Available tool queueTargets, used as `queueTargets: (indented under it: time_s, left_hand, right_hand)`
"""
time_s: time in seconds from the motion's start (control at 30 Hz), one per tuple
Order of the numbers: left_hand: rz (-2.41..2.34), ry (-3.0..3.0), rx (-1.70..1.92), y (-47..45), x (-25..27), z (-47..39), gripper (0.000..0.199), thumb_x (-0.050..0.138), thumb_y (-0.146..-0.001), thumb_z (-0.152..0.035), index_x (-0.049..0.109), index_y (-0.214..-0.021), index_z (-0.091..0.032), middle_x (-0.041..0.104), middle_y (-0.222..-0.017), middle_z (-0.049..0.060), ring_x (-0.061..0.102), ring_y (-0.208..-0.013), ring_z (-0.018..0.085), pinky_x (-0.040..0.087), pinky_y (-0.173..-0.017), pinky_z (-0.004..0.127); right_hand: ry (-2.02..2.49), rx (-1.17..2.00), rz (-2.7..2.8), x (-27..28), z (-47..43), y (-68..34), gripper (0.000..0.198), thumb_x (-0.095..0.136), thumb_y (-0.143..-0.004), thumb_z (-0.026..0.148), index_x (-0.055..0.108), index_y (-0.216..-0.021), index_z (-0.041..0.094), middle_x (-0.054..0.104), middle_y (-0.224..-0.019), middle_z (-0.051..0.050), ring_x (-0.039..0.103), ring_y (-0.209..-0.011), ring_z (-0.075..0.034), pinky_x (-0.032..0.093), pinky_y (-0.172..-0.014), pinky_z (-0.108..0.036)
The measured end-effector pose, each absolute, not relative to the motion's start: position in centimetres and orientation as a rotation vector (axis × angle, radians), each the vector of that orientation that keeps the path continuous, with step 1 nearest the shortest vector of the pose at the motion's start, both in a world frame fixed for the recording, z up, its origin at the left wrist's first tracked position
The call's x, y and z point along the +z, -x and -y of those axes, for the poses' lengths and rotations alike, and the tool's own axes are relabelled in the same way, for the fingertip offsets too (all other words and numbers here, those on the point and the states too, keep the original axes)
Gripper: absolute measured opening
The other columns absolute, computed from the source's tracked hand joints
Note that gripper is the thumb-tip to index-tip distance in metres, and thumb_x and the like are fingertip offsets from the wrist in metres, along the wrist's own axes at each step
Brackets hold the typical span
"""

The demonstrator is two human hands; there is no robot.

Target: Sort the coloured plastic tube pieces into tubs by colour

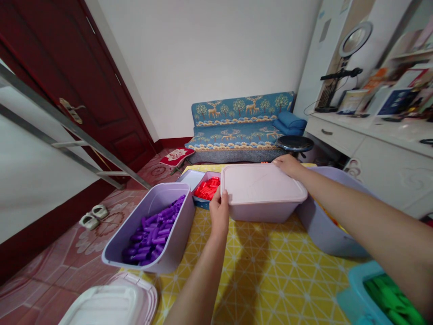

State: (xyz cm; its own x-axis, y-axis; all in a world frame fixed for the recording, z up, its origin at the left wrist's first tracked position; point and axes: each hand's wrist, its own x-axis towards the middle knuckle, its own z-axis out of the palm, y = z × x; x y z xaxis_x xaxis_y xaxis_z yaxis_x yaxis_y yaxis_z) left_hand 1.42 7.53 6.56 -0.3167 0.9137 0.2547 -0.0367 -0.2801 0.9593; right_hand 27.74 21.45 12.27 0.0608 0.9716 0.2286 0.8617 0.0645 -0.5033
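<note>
Lidded box (264,192), left hand (219,208) and right hand (287,165) gripping its edges, purple pieces (154,237) in tub (178,241), green pieces (390,295) in bin (355,289)

Lidded box (264,184): smooth plastic, satin sheen from where I stand. Purple pieces (152,239): glossy plastic. Ladder (81,134): dull metal. Sofa cover (237,132): matt cloth.

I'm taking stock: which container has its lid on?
The pale pink rectangular plastic bin held by the left hand and right hand; the others, like the lavender plastic bin of purple pieces, stand open.
</note>
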Motion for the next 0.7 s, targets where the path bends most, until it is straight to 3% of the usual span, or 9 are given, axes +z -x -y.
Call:
queueTargets:
  time_s: [0.23,0.7]
  left_hand:
    - [-1.342,-1.265,1.683,-1.1,6.3,-8.0,0.031,0.051,-0.083,-0.029,0.07,-0.099,-0.012,0.07,-0.084,0.004,0.059,-0.077,0.017,0.045,-0.072,0.024]
    - [-1.564,-1.44,1.555,-0.8,6.8,-8.8,0.026,0.047,-0.083,-0.031,0.066,-0.083,-0.014,0.06,-0.07,0.003,0.053,-0.068,0.017,0.04,-0.061,0.025]
  right_hand:
    - [1.934,0.0,1.932,12.3,-20.3,-26.4,0.035,0.042,-0.089,0.037,0.071,-0.1,0.022,0.069,-0.103,-0.01,0.063,-0.092,-0.025,0.042,-0.071,-0.031]
    - [2.005,-0.116,2.064,13.3,-20.8,-26.5,0.037,0.044,-0.088,0.048,0.073,-0.093,0.026,0.072,-0.101,-0.006,0.063,-0.092,-0.023,0.041,-0.068,-0.029]
